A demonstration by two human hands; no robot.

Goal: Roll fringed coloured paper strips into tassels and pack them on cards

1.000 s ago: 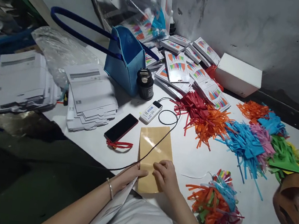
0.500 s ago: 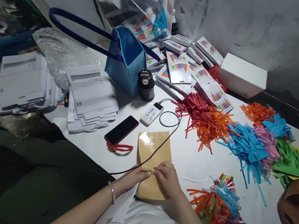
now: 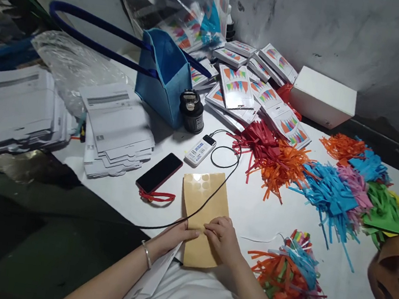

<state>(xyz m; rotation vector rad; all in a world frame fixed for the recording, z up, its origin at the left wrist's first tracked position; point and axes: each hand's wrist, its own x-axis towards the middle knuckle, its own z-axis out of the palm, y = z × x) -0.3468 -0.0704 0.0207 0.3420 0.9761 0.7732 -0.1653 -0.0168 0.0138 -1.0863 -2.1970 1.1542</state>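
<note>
A tan backing sheet with clear round stickers [image 3: 202,204] lies at the table's front edge, the dots showing in its upper part. Gripping its left edge is my left hand [image 3: 177,235], thumb on top and the other fingers mostly hidden. My right hand [image 3: 223,237] rests over the sheet's right half, thumb and fingertips pinched near its middle; anything between them is too small to make out. A black cable [image 3: 196,212] crosses the sheet above my hands. White printed card [image 3: 152,277] sticks out below my left forearm, against my lap.
A phone [image 3: 159,172], power bank [image 3: 200,150], black jar [image 3: 192,112] and blue felt bag [image 3: 165,78] stand beyond the sheet. Flat card stacks [image 3: 117,128] lie left, boxed packs [image 3: 236,88] at the back. Coloured tassels [image 3: 331,190] spread right, with a mixed bundle [image 3: 289,276] nearer me.
The view has shifted slightly, so things on the table sit a little further left. Both hands keep nearly the same place on the sheet.
</note>
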